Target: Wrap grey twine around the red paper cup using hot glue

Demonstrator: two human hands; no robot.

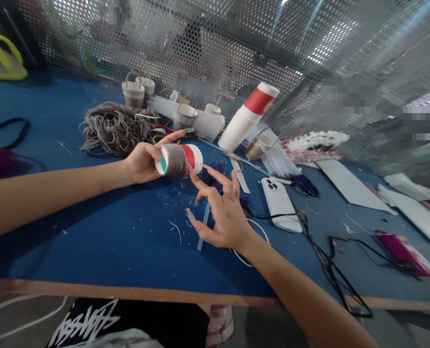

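Observation:
My left hand (144, 162) is closed around a paper cup (193, 155), which lies tilted on its side above the blue table. Grey cord (176, 159) is wound round part of the cup, and a red band shows beside the cord. My right hand (222, 210) has its fingers spread, with the index fingertip at the cup's wrapped edge. Behind my left hand lies a loose heap of grey cord (115, 128). Partly covered by my right hand is a dark blue tool (218, 169), likely a glue gun, though its shape is mostly hidden.
A leaning stack of paper cups (242, 116) stands at the back, near several cord-wrapped cups (133, 93) and clear glue sticks (278, 157). A white phone (280, 203) and black cable (319, 253) lie to the right. Perforated metal sheeting (215, 43) rises behind the table (109, 241).

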